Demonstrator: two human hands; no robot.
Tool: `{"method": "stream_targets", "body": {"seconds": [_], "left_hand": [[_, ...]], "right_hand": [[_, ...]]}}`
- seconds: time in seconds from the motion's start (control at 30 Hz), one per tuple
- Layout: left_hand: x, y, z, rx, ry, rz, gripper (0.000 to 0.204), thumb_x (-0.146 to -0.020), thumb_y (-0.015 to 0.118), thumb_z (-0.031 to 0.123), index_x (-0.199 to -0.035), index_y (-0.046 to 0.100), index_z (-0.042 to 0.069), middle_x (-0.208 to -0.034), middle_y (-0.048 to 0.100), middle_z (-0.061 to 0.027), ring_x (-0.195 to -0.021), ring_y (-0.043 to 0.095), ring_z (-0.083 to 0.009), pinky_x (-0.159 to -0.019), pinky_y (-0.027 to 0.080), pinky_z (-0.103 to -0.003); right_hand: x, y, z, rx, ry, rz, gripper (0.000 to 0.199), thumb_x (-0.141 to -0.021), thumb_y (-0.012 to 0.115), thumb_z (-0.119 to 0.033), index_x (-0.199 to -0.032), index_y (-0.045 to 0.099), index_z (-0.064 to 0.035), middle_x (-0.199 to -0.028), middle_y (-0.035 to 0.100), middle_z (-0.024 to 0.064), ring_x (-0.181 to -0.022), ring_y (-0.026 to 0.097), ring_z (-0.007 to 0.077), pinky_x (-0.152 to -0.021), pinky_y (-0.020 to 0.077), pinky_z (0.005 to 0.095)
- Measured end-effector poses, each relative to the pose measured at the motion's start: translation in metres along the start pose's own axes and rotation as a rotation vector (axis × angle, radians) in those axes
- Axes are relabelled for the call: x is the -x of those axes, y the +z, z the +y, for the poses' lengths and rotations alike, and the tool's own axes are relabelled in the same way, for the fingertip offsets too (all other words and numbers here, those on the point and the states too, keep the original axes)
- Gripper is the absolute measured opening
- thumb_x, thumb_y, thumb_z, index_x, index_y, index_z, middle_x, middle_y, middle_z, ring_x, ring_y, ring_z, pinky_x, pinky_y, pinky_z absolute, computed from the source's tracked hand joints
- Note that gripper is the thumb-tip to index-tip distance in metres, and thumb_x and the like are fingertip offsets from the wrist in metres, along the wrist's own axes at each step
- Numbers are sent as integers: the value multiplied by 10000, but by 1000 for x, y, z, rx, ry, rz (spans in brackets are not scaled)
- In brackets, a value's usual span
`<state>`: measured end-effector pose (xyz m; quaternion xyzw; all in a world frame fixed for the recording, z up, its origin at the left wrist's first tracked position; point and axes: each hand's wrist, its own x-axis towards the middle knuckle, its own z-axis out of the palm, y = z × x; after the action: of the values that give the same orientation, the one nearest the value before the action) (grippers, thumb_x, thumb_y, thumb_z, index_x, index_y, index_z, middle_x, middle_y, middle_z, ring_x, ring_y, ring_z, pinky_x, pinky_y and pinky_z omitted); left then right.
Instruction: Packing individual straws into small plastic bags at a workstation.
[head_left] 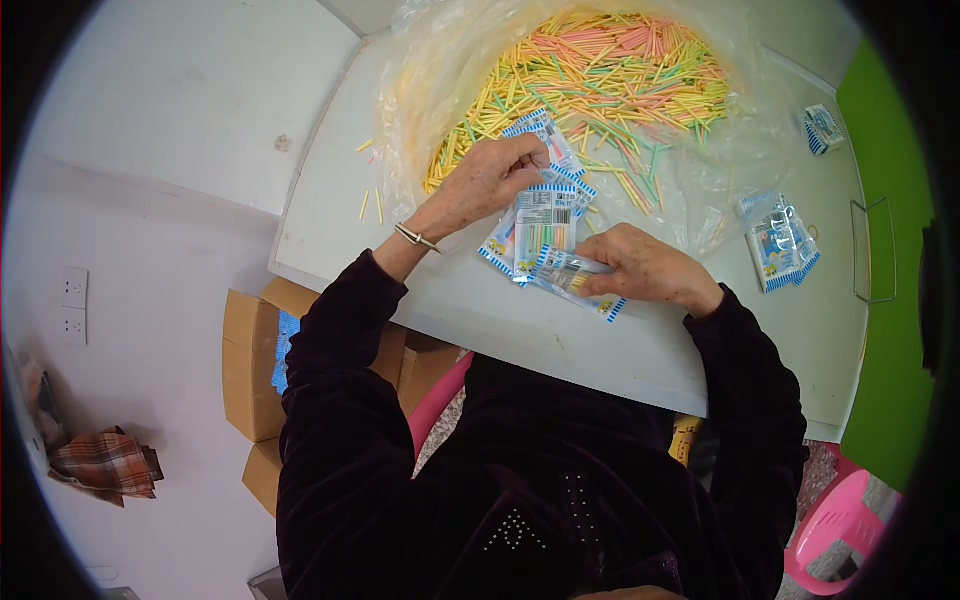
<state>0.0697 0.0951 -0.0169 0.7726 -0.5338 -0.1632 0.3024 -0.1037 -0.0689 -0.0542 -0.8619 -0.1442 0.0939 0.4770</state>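
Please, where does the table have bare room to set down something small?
The table looks bare at front right, between the right sleeve and right-side packets, and in a strip between the middle packets and the front edge. Crowded: the back, with the plastic bag of coloured sticks, and the middle, around the left hand and right hand.

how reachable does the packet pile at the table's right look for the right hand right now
Probably yes: no solid obstacle shows between the right hand and the packet pile, though that hand would likely first have to let go of the held packet.
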Motion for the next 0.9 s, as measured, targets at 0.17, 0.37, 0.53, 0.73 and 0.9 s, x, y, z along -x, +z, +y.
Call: {"method": "stream_targets", "body": {"seconds": [0.17, 0.37, 0.53, 0.73, 0.9], "left_hand": [[4, -5, 6, -31, 74, 12, 200, -795, 652, 89, -956, 566, 9, -824, 609, -70, -724, 561, -155, -687, 460, -270], [4, -4, 13, -200, -14, -104, 144, -801, 649, 105, -881, 595, -2, -788, 600, -93, -697, 557, -161, -663, 461, -262], [12, -22, 17, 71, -17, 29, 106, -843, 618, 103, -870, 605, 0, -782, 604, -33, -720, 550, -103, -659, 466, -241], [3, -26, 38, 266, -92, 4, 91, -881, 587, 103, -877, 614, 16, -811, 594, 24, -749, 534, -57, -659, 475, -220], [7, -21, 18, 321, -132, -33, 105, -872, 602, 106, -936, 597, 23, -836, 595, 17, -743, 539, -61, -650, 474, -217]], "right_hand": [[-2, 4, 10, -69, -25, 56, 292, -720, 678, -77, -982, 619, 36, -772, 607, 194, -663, 567, 282, -638, 437, 341], [0, 6, 6, -8, -76, 109, 333, -708, 697, -109, -993, 615, 42, -789, 619, 184, -671, 565, 301, -641, 438, 345], [-3, -19, -25, 15, 144, 288, 331, -728, 739, -209, -906, 604, 35, -708, 556, 89, -601, 515, 181, -590, 420, 291], [-18, -6, -8, -177, 90, 444, 310, -781, 712, -191, -977, 593, 17, -748, 587, 18, -644, 519, 75, -589, 428, 239], [-39, 18, 25, -483, 46, 506, 235, -778, 668, -165, -837, 569, 40, -667, 594, 66, -573, 521, 114, -526, 415, 283]]}}
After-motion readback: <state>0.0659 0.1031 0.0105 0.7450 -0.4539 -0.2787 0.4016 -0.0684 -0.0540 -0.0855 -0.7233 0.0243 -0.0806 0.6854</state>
